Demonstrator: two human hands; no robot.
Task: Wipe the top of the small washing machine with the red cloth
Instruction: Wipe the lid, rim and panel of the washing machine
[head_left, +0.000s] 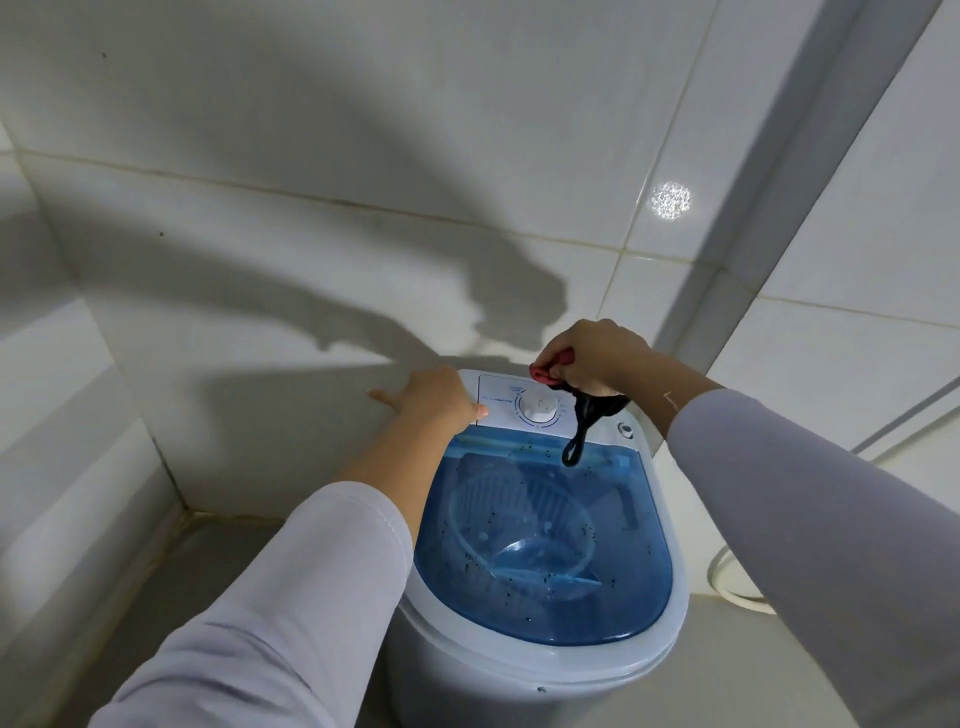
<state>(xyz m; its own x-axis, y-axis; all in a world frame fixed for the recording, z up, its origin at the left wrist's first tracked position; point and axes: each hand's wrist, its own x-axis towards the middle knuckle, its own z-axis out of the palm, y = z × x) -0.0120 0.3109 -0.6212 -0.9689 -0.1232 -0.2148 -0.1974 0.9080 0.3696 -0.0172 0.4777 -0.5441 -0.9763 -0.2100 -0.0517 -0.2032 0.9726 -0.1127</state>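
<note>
The small washing machine (670, 566) stands in a tiled corner; it is white with a blue see-through lid (550, 613) dotted with dark specks. At its back is a white control panel with a round dial (539, 404). My right hand (592, 358) hovers over the panel's right end, fingers closed on the bunched red cloth (550, 373), of which only a small part shows. A black loop (584, 431) also hangs from this hand down onto the lid. My left hand (434, 397) rests flat on the machine's back left corner, fingers spread, holding nothing.
White tiled walls (363, 208) close in behind and to the left of the machine. A white hose (727, 577) curves on the floor to the right. A grey vertical profile (769, 208) runs up the right wall. Pale floor (171, 587) shows at lower left.
</note>
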